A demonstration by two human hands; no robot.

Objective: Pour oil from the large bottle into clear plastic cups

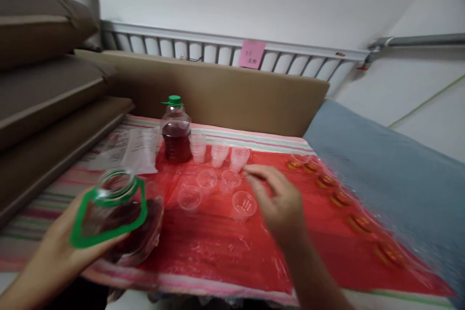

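The red plastic sheet point(203, 244) leaves passage at its front middle; cup stacks point(219, 155) and capped jug point(177, 140) block its back left, single cups point(244, 204) its centre, amber-filled cups point(341, 197) its right.

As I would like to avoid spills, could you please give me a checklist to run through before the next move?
1. Left hand on the held bottle: ok.
2. Held bottle closed: not ok, its mouth is uncovered.
3. Rear bottle closed: ok, green cap on.
4. Four front cups upright: ok, mouths up.
5. Right hand clear of the nearest cup stack: cannot tell, it is close by, contact unclear.
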